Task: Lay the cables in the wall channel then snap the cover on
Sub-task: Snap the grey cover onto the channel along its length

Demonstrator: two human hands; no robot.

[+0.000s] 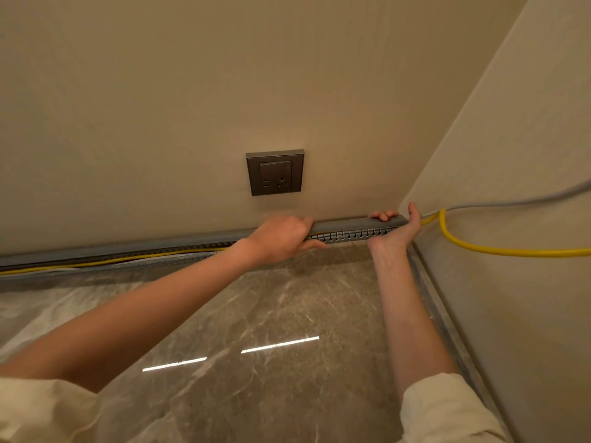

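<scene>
A grey slotted wall channel (348,235) runs along the foot of the back wall into the right corner. A grey cover strip (345,224) sits over its right part. My left hand (281,239) grips the cover and channel from above, thumb underneath. My right hand (398,228) holds the cover's right end at the corner, fingers curled over its top. A yellow cable (499,251) and a grey cable (511,203) leave the corner to the right. Left of my hands the channel lies uncovered, with the yellow cable (134,259) and a pale cable inside.
A dark grey wall socket (275,172) sits on the back wall just above the channel. The floor is glossy brown marble tile (271,314). A side wall (511,139) closes the right, with a grey skirting strip along its foot.
</scene>
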